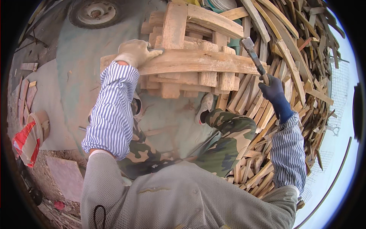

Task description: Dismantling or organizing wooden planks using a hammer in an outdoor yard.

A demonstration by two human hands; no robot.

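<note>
My left hand (133, 53), in a cream glove, grips the upper edge of a long wooden board (198, 62) near its left end. This board lies crosswise over a stack of short wood blocks (170, 90). Raised above the board's right end is a hammer (256, 58), its head up and away from the wood. My right hand (271, 91), in a dark blue glove, is closed round the handle. Behind the board, a thick upright-looking block (174, 26) and a curved timber (215, 21) rest on the same stack.
A large heap of loose wood pieces (282, 65) fills the right side. A wheel (95, 13) lies at the far left. On the near left stands a bucket (42, 124) with a red and white bag (26, 143). My shoe (206, 107) is just before the stack.
</note>
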